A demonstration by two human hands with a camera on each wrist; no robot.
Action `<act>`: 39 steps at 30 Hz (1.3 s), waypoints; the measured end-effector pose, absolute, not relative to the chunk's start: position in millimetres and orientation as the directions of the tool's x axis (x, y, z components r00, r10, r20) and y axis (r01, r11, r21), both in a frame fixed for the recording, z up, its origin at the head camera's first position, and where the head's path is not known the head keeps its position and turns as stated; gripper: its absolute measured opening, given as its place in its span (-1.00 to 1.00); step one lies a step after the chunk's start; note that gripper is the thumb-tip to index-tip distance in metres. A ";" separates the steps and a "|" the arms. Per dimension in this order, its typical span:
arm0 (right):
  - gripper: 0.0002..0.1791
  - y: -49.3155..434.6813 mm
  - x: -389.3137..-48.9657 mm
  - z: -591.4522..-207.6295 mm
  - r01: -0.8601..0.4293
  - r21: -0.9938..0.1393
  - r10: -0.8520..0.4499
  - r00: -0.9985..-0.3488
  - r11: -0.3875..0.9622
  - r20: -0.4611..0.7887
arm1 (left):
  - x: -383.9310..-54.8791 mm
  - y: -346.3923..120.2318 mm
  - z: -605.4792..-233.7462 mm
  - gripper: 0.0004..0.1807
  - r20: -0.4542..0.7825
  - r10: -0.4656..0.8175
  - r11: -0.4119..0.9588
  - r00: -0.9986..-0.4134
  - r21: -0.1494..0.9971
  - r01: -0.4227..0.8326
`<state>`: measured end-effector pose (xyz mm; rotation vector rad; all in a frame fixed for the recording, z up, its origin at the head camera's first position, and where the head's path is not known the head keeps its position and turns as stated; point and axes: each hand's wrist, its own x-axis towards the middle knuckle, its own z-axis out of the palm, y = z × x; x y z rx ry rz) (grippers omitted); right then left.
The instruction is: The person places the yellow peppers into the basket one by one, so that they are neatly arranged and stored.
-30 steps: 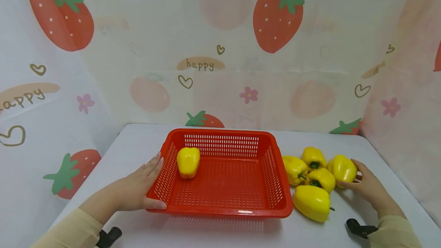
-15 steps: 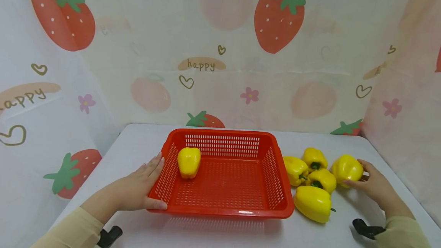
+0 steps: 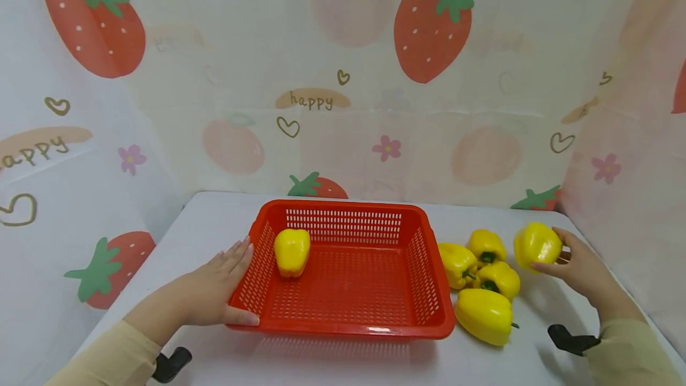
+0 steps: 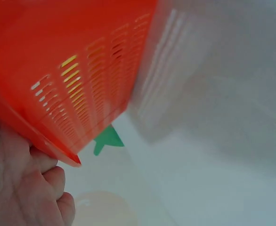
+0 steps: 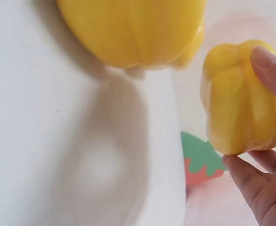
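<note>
In the head view my right hand (image 3: pixel 581 270) holds a yellow bell pepper (image 3: pixel 536 246) above the right side of the table. The right wrist view shows the pepper (image 5: pixel 237 101) between the thumb and fingertips. My left hand (image 3: pixel 214 290) rests along the left rim of a red plastic basket (image 3: pixel 348 329), fingers stretched out and thumb at the front corner. In the left wrist view the palm (image 4: pixel 22 188) lies against the outside of the rim. One yellow bell pepper (image 3: pixel 292 253) stands inside the basket, near its left wall.
Several yellow bell peppers lie in a cluster right of the basket, the nearest one (image 3: pixel 485 316) by its front corner. A white-covered table (image 3: pixel 214 225) carries everything. Fabric printed with strawberries (image 3: pixel 434 28) stands behind and on both sides.
My right hand has drawn the yellow bell pepper right, away from the cluster, and then lifted it off the table. The left hand and basket have stayed in place.
</note>
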<state>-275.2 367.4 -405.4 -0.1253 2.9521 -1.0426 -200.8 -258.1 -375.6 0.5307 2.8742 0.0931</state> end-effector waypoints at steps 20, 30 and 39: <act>0.19 331.0 -296.9 -373.1 -0.160 -0.631 -0.181 -0.983 0.759 0.031 | -195.4 -255.3 -373.0 0.30 -0.184 0.403 0.915 -0.896 0.090 0.393; 0.16 314.7 -304.0 -349.2 -0.258 -0.612 -0.224 -0.965 0.748 0.133 | -197.1 -254.5 -376.7 0.30 -0.179 0.419 0.908 -0.890 0.084 0.410; 0.08 285.1 -312.3 -322.0 -0.362 -0.582 -0.274 -0.932 0.728 0.237 | -197.6 -254.1 -377.1 0.32 -0.182 0.418 0.908 -0.890 0.079 0.411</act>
